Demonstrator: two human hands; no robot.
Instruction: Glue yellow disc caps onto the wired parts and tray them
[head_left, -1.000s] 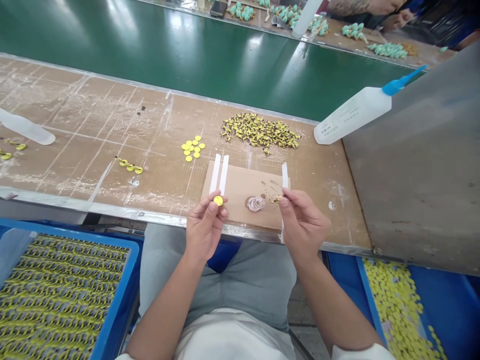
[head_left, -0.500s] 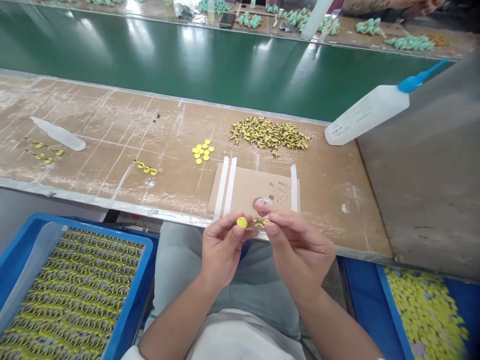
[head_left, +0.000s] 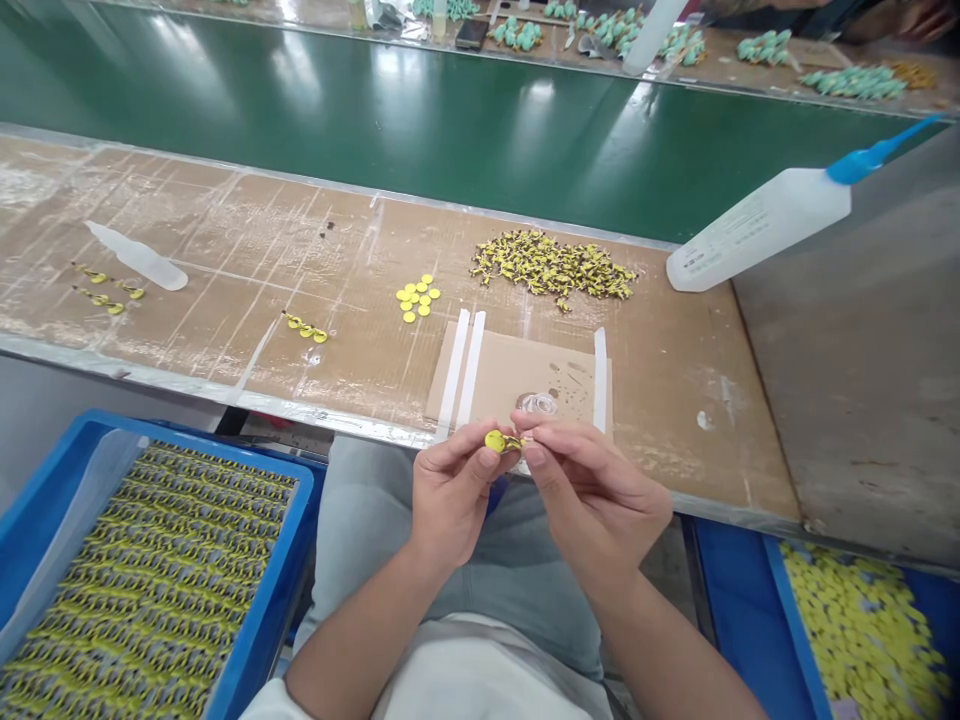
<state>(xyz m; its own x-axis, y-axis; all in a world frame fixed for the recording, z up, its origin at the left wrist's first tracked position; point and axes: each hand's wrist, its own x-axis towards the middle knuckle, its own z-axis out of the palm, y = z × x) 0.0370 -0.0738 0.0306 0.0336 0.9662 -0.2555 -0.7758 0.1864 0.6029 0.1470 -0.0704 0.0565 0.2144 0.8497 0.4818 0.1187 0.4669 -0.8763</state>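
My left hand (head_left: 452, 493) pinches a small yellow disc (head_left: 495, 440) between thumb and fingers, just in front of the table's near edge. My right hand (head_left: 592, 495) pinches a tiny yellow-and-black piece (head_left: 514, 441) and presses it against the disc, so the two hands meet fingertip to fingertip. Right behind them lies a cardboard sheet (head_left: 510, 375) with white strips and a small glue puddle (head_left: 538, 403). Farther back sit a cluster of yellow discs (head_left: 417, 297) and a heap of yellow-and-black pieces (head_left: 555, 267).
A white squeeze bottle with a blue nozzle (head_left: 765, 225) leans on a grey metal box (head_left: 862, 350) at right. Blue bins hold stacked yellow parts (head_left: 142, 580) at left and yellow discs (head_left: 862, 630) at right. A green conveyor belt (head_left: 375, 110) runs behind.
My hands came together from apart: the right hand carried its small piece from the cardboard to the disc in my left hand. The view shifted slightly left.
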